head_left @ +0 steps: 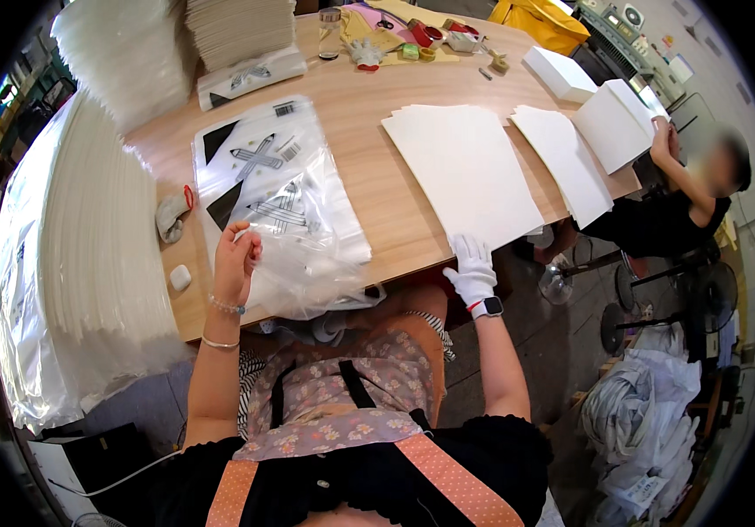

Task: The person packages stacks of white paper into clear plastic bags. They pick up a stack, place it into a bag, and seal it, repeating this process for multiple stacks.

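Note:
My left hand [235, 263] is bare, with its fingers curled together on the edge of a clear plastic bag [303, 268]. The bag is lifted and crumpled above a pile of similar bags [254, 132] printed with crossed pencils and black corners. My right hand [472, 268] wears a white glove and a watch. Its fingers lie stretched out over the near edge of a fanned stack of white sheets [461, 167], thumb apart. A second stack of white sheets [562, 158] lies to the right of the first.
Tall piles of plastic bags [105, 237] line the table's left side. A crumpled glove [171, 215] and a small white block [180, 277] lie near them. Tape rolls [424, 33] and a glass [330, 35] stand at the back. A co-worker [667, 193] sits at the right, handling white sheets.

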`<state>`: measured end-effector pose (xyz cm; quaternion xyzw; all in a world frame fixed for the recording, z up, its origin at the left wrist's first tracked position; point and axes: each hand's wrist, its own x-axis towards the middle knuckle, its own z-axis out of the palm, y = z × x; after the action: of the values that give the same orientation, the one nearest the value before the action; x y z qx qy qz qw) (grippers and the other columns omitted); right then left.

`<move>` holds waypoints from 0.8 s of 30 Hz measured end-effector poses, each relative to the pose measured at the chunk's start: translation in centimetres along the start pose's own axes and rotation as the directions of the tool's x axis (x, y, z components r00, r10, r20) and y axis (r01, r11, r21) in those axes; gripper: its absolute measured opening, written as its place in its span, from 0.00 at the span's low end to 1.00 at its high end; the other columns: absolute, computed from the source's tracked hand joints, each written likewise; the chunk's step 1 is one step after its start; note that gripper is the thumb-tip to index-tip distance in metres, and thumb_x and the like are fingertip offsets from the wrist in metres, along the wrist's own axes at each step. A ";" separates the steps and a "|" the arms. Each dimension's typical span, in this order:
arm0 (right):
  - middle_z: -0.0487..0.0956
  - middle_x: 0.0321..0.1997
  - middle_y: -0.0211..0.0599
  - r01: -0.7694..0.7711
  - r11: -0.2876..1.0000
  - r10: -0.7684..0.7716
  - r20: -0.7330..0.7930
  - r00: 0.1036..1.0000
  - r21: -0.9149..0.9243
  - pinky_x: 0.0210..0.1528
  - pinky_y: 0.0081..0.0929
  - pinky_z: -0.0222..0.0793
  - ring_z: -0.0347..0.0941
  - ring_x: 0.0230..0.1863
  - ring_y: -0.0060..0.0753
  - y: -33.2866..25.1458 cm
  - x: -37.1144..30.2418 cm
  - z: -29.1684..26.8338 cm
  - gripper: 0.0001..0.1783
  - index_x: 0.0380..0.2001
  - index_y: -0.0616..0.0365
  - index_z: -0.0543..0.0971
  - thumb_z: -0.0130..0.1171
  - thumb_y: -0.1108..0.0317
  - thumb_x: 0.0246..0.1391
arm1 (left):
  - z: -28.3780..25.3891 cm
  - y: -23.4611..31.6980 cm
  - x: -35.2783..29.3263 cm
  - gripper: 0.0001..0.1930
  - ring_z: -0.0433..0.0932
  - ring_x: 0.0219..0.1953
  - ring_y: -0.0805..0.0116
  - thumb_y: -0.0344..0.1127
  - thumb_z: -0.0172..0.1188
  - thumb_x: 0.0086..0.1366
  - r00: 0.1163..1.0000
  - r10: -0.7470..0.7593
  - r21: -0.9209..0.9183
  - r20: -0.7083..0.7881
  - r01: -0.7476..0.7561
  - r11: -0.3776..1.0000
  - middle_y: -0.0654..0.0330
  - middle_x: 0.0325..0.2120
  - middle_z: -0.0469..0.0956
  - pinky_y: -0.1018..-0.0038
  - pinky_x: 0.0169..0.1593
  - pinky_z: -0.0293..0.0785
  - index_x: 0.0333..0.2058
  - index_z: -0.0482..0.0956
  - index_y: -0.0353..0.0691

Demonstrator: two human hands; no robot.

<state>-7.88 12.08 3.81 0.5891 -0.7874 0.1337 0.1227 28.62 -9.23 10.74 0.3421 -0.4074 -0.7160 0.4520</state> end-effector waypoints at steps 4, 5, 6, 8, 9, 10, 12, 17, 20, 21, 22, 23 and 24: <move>0.74 0.48 0.44 -0.141 0.958 0.095 0.190 0.977 0.248 0.52 0.32 0.64 0.69 0.50 0.43 5.4 0.4 0.7 0.38 0.52 0.56 0.67 0.68 0.57 0.36 | 0.3 0.4 -0.7 0.07 0.63 0.20 0.82 0.29 0.50 0.62 0.980 -0.036 0.009 0.198 0.035 0.999 0.62 0.27 0.74 0.86 0.26 0.61 0.40 0.68 0.40; 0.76 0.45 0.44 -0.254 0.921 0.167 0.287 0.943 0.296 0.50 0.30 0.66 0.71 0.47 0.43 5.6 1.0 -0.2 0.38 0.52 0.57 0.67 0.67 0.56 0.37 | 0.7 0.5 -1.0 0.07 0.62 0.19 0.83 0.30 0.50 0.63 0.973 -0.047 0.062 0.226 0.034 0.997 0.61 0.28 0.75 0.86 0.26 0.61 0.40 0.69 0.40; 0.78 0.38 0.42 -0.205 0.905 0.134 0.210 0.969 0.371 0.46 0.29 0.68 0.74 0.41 0.42 5.9 1.5 -0.3 0.29 0.48 0.56 0.72 0.63 0.54 0.43 | 1.1 0.6 -1.3 0.08 0.62 0.19 0.83 0.31 0.49 0.63 0.965 -0.060 0.115 0.254 0.032 0.993 0.60 0.29 0.77 0.86 0.26 0.61 0.41 0.70 0.39; 0.79 0.35 0.41 -0.272 0.904 0.181 0.281 0.942 0.329 0.42 0.29 0.69 0.75 0.38 0.40 6.6 2.8 -0.6 0.21 0.42 0.54 0.75 0.60 0.54 0.46 | 2.2 -0.3 -1.2 0.12 0.62 0.19 0.84 0.36 0.48 0.64 0.917 -0.137 0.174 0.374 0.075 0.982 0.59 0.32 0.78 0.87 0.26 0.61 0.44 0.70 0.39; 0.79 0.34 0.40 -0.303 0.903 0.204 0.315 0.927 0.305 0.41 0.30 0.69 0.75 0.37 0.40 6.8 3.1 -0.9 0.18 0.39 0.53 0.77 0.58 0.54 0.48 | 2.7 -0.9 -1.3 0.15 0.62 0.19 0.84 0.39 0.47 0.65 0.886 -0.175 0.205 0.430 0.093 0.974 0.58 0.34 0.79 0.87 0.26 0.61 0.46 0.70 0.39; 0.78 0.31 0.43 -0.313 0.881 0.266 0.175 0.948 0.356 0.36 0.34 0.68 0.74 0.34 0.42 5.6 3.5 -1.1 0.14 0.29 0.54 0.79 0.54 0.55 0.50 | 3.9 -1.3 -1.8 0.19 0.61 0.19 0.83 0.45 0.46 0.64 0.870 -0.228 0.297 0.437 0.100 0.950 0.59 0.38 0.78 0.87 0.27 0.62 0.49 0.68 0.38; 0.78 0.32 0.39 -0.286 0.857 0.284 0.070 0.956 0.428 0.31 0.28 0.69 0.74 0.30 0.38 2.9 3.5 -1.5 0.11 0.34 0.52 0.78 0.49 0.61 0.54 | 6.5 -3.5 -2.7 0.27 0.62 0.22 0.82 0.52 0.45 0.63 0.830 -0.328 0.412 0.452 0.132 0.902 0.60 0.44 0.75 0.87 0.29 0.62 0.53 0.65 0.38; 0.76 0.37 0.40 0.423 0.893 -0.438 -0.083 0.895 -0.155 0.39 0.27 0.71 0.73 0.37 0.32 -10.9 -2.6 -0.5 0.17 0.46 0.57 0.68 0.42 0.62 0.56 | 11.1 -10.2 -4.0 0.25 0.75 0.32 0.73 0.49 0.51 0.62 0.707 -0.631 0.184 0.319 0.607 0.773 0.62 0.45 0.73 0.82 0.36 0.69 0.51 0.66 0.36; 0.74 0.39 0.49 -0.107 0.230 -0.615 -0.229 0.754 -0.967 0.39 0.41 0.73 0.74 0.36 0.38 -11.0 -3.0 -2.2 0.19 0.45 0.63 0.68 0.39 0.59 0.60 | 6.1 -9.2 -3.6 0.24 0.72 0.45 0.67 0.28 0.54 0.52 0.681 -0.604 0.360 0.414 0.487 0.796 0.54 0.46 0.71 0.71 0.49 0.68 0.50 0.66 0.32; 0.74 0.39 0.50 -0.303 -0.471 -0.642 0.086 0.762 -0.829 0.38 0.44 0.73 0.74 0.35 0.39 -9.6 -3.4 -3.2 0.19 0.44 0.64 0.69 0.39 0.59 0.60 | 5.6 -8.0 -4.8 0.25 0.71 0.47 0.66 0.26 0.52 0.50 0.699 -0.519 0.225 0.492 0.473 0.852 0.54 0.46 0.71 0.71 0.50 0.67 0.50 0.66 0.32; 0.74 0.39 0.51 -0.566 -0.788 -0.614 0.383 0.690 -0.244 0.37 0.46 0.74 0.75 0.34 0.40 -8.6 -3.6 -3.6 0.19 0.43 0.65 0.69 0.39 0.60 0.60 | 4.6 -7.2 -5.3 0.25 0.72 0.44 0.65 0.25 0.50 0.49 0.726 -0.471 0.204 0.502 0.429 0.880 0.53 0.45 0.72 0.72 0.48 0.68 0.50 0.65 0.32; 0.74 0.39 0.50 -0.568 -0.738 -0.215 0.671 0.709 0.364 0.37 0.46 0.73 0.74 0.34 0.42 -7.5 -5.3 -3.5 0.19 0.43 0.65 0.70 0.40 0.60 0.59 | 4.1 -6.3 -6.0 0.26 0.72 0.44 0.65 0.26 0.50 0.49 0.729 -0.489 0.298 0.479 0.389 0.872 0.53 0.44 0.72 0.72 0.48 0.68 0.50 0.65 0.32; 0.74 0.39 0.49 -0.550 -0.288 0.262 0.617 0.742 0.784 0.36 0.47 0.73 0.74 0.35 0.43 -6.9 -7.1 -2.8 0.18 0.42 0.64 0.71 0.42 0.60 0.59 | 3.9 -5.2 -6.3 0.26 0.72 0.43 0.65 0.27 0.51 0.49 0.734 -0.506 0.389 0.454 0.348 0.853 0.54 0.44 0.72 0.72 0.48 0.68 0.50 0.65 0.32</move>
<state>0.81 17.57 4.39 0.1770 -0.5820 0.6328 -0.4790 25.58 -1.02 8.60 0.2711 -0.5234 -0.8031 0.0873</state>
